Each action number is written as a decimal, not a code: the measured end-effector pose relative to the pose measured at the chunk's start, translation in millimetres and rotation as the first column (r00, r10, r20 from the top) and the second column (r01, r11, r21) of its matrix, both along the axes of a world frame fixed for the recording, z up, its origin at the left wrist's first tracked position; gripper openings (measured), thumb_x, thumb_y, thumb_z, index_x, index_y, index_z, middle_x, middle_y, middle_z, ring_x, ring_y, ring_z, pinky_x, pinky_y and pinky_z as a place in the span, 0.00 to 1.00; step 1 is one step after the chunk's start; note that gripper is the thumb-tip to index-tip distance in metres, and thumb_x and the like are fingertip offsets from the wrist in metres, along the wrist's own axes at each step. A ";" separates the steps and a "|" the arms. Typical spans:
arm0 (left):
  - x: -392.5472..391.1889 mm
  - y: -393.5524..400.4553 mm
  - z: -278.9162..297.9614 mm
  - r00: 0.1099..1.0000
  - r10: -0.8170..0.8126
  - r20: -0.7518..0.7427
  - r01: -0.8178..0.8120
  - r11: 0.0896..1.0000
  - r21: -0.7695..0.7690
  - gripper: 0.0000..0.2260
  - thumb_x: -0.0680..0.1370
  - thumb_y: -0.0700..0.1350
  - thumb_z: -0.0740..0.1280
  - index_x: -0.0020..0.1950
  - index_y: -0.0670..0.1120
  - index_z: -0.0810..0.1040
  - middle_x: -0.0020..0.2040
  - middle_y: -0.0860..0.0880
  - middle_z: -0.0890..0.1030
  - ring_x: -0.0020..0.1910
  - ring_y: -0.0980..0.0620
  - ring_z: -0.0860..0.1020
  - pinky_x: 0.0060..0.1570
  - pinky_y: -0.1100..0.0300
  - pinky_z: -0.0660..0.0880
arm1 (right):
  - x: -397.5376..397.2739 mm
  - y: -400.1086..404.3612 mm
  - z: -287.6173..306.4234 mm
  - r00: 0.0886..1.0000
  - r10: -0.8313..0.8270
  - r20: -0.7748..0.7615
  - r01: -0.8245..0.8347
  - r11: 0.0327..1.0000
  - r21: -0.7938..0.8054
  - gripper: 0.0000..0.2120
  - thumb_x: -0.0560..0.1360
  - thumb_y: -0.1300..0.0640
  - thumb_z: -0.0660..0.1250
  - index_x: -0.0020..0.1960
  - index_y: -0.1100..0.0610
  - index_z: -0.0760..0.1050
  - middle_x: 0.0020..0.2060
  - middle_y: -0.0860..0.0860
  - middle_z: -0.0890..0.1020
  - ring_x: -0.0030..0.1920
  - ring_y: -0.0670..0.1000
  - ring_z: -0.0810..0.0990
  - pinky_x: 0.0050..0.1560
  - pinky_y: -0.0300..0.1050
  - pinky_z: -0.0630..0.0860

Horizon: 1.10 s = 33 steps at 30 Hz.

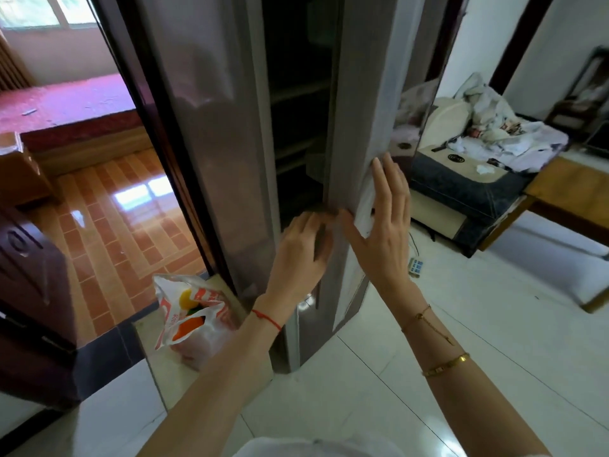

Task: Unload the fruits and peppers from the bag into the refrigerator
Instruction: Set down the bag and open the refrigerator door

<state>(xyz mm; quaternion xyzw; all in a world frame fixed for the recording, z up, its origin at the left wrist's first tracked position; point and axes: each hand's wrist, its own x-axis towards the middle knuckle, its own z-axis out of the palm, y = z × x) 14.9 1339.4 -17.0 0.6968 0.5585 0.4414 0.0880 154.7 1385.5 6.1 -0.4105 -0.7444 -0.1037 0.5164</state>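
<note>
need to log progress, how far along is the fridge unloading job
Barely begun. Done: the refrigerator door is partly open, dark shelves showing in the gap. In hand: the left hand and right hand are both at the door's edge, holding no produce. Left: the bag sits on the floor beside the fridge with yellow and orange items inside; all of it remains to be shelved.

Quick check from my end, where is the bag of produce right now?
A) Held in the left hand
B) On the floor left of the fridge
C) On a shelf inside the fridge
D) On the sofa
B: the bag sits on the floor beside the fridge, with yellow and orange produce showing, while the left hand and the right hand are both on the door edge.
</note>
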 end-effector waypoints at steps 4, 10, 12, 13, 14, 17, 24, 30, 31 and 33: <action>22.2 5.1 14.8 0.998 -0.031 0.049 0.025 0.993 0.115 0.25 0.78 0.52 0.64 0.72 0.44 0.66 0.71 0.44 0.69 0.70 0.48 0.72 0.67 0.48 0.73 | 34.5 -16.3 1.0 0.996 -0.076 0.041 0.075 0.997 0.029 0.34 0.77 0.55 0.69 0.76 0.61 0.56 0.75 0.59 0.60 0.77 0.60 0.57 0.76 0.60 0.58; 54.2 23.4 26.4 0.994 -0.110 0.001 0.109 0.981 0.160 0.29 0.80 0.49 0.64 0.78 0.44 0.59 0.79 0.44 0.60 0.77 0.45 0.61 0.71 0.41 0.68 | 85.0 -34.1 -2.3 0.974 -0.224 0.027 0.222 0.973 0.054 0.34 0.77 0.57 0.69 0.76 0.62 0.56 0.76 0.59 0.61 0.77 0.59 0.56 0.76 0.59 0.59; 65.7 29.1 26.4 0.992 -0.118 -0.045 0.123 0.983 0.134 0.29 0.81 0.47 0.65 0.79 0.46 0.57 0.80 0.46 0.58 0.79 0.47 0.58 0.74 0.41 0.63 | 102.9 -38.7 -3.5 0.962 -0.273 0.025 0.271 0.961 0.056 0.34 0.78 0.57 0.68 0.76 0.61 0.55 0.76 0.58 0.60 0.78 0.59 0.56 0.75 0.60 0.60; 71.1 31.5 25.6 0.990 -0.124 -0.070 0.132 0.985 0.110 0.29 0.81 0.47 0.64 0.79 0.46 0.56 0.80 0.46 0.57 0.79 0.48 0.56 0.75 0.41 0.60 | 111.8 -40.8 -3.8 0.955 -0.296 0.022 0.295 0.954 0.057 0.34 0.78 0.57 0.68 0.77 0.61 0.54 0.76 0.58 0.60 0.78 0.59 0.56 0.75 0.60 0.60; 76.3 33.6 25.0 0.986 -0.142 -0.086 0.149 0.985 0.083 0.28 0.82 0.47 0.62 0.79 0.47 0.55 0.80 0.47 0.56 0.80 0.48 0.54 0.77 0.41 0.57 | 120.9 -42.4 -4.5 0.947 -0.321 0.019 0.319 0.946 0.061 0.33 0.78 0.57 0.67 0.77 0.61 0.54 0.76 0.57 0.60 0.78 0.59 0.55 0.75 0.60 0.60; 94.9 35.8 26.5 0.966 -0.230 -0.119 0.233 0.972 0.009 0.28 0.81 0.51 0.57 0.79 0.46 0.56 0.80 0.46 0.57 0.80 0.47 0.52 0.79 0.45 0.48 | 150.3 -44.6 -5.3 0.920 -0.391 -0.007 0.391 0.918 0.064 0.31 0.78 0.61 0.65 0.77 0.61 0.55 0.76 0.58 0.60 0.77 0.60 0.56 0.75 0.61 0.60; 150.1 39.8 38.7 0.904 -0.369 -0.215 0.375 0.927 -0.014 0.28 0.82 0.45 0.61 0.80 0.46 0.54 0.80 0.49 0.56 0.79 0.51 0.51 0.77 0.43 0.55 | 221.3 -39.5 -3.5 0.864 -0.499 -0.065 0.500 0.866 -0.003 0.30 0.80 0.64 0.63 0.77 0.59 0.54 0.77 0.58 0.60 0.78 0.59 0.56 0.74 0.63 0.60; 212.8 56.4 38.5 0.877 -0.413 -0.247 0.429 0.903 0.013 0.27 0.82 0.43 0.61 0.79 0.44 0.56 0.79 0.45 0.59 0.79 0.49 0.54 0.77 0.43 0.53 | 292.9 -26.2 4.0 0.841 -0.541 -0.022 0.538 0.839 -0.079 0.30 0.81 0.61 0.62 0.79 0.57 0.52 0.78 0.54 0.57 0.79 0.55 0.53 0.76 0.60 0.59; 224.1 58.2 38.7 0.877 -0.409 -0.253 0.428 0.904 0.024 0.27 0.81 0.43 0.61 0.79 0.43 0.57 0.79 0.45 0.60 0.79 0.48 0.55 0.77 0.43 0.54 | 305.6 -23.4 5.2 0.847 -0.531 -0.014 0.527 0.844 -0.099 0.30 0.81 0.60 0.62 0.79 0.57 0.53 0.78 0.54 0.57 0.79 0.54 0.53 0.76 0.59 0.58; 247.4 61.5 38.9 0.878 -0.386 -0.283 0.415 0.908 0.050 0.26 0.81 0.41 0.61 0.79 0.41 0.58 0.78 0.43 0.62 0.78 0.46 0.58 0.78 0.44 0.54 | 330.7 -15.1 7.9 0.863 -0.505 -0.002 0.500 0.856 -0.134 0.30 0.81 0.59 0.63 0.79 0.59 0.54 0.78 0.54 0.57 0.79 0.54 0.53 0.77 0.58 0.57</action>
